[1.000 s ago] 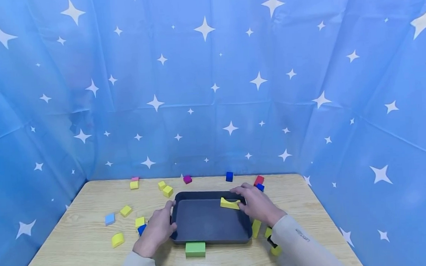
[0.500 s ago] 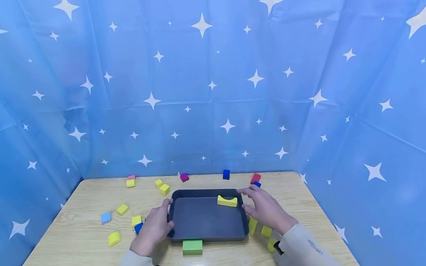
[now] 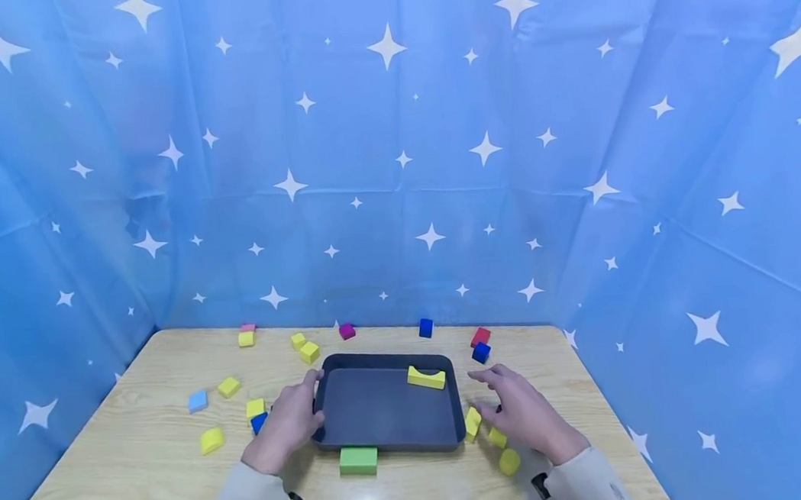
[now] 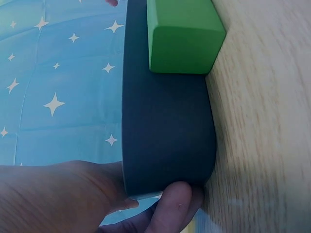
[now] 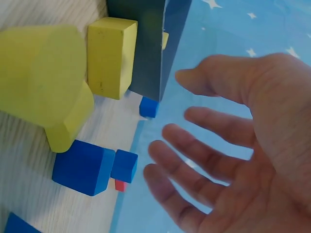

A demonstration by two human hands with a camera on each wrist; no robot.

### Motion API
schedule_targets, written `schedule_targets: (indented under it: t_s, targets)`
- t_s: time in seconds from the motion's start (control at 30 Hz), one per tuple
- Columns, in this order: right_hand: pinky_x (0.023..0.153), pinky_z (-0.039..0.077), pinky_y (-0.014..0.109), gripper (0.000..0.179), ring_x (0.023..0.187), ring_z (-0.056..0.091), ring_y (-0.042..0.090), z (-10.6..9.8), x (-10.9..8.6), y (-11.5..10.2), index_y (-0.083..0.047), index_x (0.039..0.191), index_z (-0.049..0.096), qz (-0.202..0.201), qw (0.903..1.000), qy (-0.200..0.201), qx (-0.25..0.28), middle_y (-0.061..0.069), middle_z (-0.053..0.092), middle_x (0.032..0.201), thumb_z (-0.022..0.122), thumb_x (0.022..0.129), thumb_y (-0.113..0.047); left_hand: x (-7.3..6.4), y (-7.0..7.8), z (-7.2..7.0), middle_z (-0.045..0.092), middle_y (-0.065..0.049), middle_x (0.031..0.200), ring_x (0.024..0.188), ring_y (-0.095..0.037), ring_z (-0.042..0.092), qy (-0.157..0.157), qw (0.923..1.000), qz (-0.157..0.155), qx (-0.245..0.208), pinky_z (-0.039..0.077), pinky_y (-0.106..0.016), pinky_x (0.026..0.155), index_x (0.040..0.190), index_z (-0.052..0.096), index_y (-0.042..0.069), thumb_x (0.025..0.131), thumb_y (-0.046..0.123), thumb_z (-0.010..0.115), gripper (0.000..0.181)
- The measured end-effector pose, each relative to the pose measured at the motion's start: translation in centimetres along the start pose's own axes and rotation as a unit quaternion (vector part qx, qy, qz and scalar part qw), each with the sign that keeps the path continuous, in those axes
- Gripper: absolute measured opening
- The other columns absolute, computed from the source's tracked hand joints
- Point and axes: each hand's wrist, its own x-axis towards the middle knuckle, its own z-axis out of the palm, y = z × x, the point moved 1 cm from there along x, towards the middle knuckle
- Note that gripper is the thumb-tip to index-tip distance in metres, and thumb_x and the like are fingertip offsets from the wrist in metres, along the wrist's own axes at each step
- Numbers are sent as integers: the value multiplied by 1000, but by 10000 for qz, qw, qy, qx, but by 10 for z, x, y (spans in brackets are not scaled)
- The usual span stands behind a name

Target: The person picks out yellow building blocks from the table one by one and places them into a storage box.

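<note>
A dark grey tray point(image 3: 383, 412) lies on the table. My left hand point(image 3: 286, 424) grips its left side, thumb over the rim and fingers along the outer wall; in the left wrist view, the curled fingers point(image 4: 170, 208) press the wall's end. Inside the tray, near the back right, rests a yellow arch block point(image 3: 425, 378). My right hand point(image 3: 520, 411) hovers right of the tray, holding nothing, its fingers spread and slightly bent in the right wrist view. Below its fingers is a yellow block point(image 3: 473, 424) against the tray's right side. A green block point(image 3: 358, 461) touches the front wall.
Several yellow blocks, a light blue block point(image 3: 198, 401) and a dark blue block point(image 3: 260, 423) lie on the left. Along the back are a magenta block point(image 3: 346, 331) and a blue cube point(image 3: 426, 328). Red point(image 3: 480, 337) and blue blocks sit back right. A starry curtain point(image 3: 395, 166) surrounds the table.
My right hand has let go of the yellow arch block, leaving it in the tray, and has moved right, out past the rim. The left hand stays on the tray.
</note>
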Motion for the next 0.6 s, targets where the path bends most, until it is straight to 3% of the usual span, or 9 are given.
schedule_targets:
  t_s: [0.17,0.33,0.43,0.6]
  targets:
    - [90,61,47,59,104,67,23,5,-4,-2,-7,156,73,204,9990,-391,-41,14,74,145,91,100,-16,-2,-1,1,79,-32,139,87,-21,71,-13,10000,21,12,52,-30,60,168,51,-2,103,-5,80,72]
    - [104,65,59,69,118,71,28,11,-3,-4,-5,151,75,173,9984,-488,-220,12,76,139,102,88,-16,0,1,0,77,-32,142,87,-20,70,29,10000,9,42,51,-30,61,169,50,-1,103,-4,80,73]
    - [112,62,66,72,122,74,30,15,-2,-5,-7,150,77,144,9979,-495,-390,11,77,136,105,85,-19,-1,1,0,79,-31,138,81,-19,68,5,10000,-45,22,50,-30,58,170,49,-1,103,-4,80,73]
    - [103,64,64,70,110,75,26,19,-1,-7,-7,144,80,-42,9973,-384,-619,10,81,129,107,82,-22,-5,0,0,79,-32,134,73,-18,65,21,10000,-32,-32,49,-30,55,170,49,-2,103,-6,79,74]
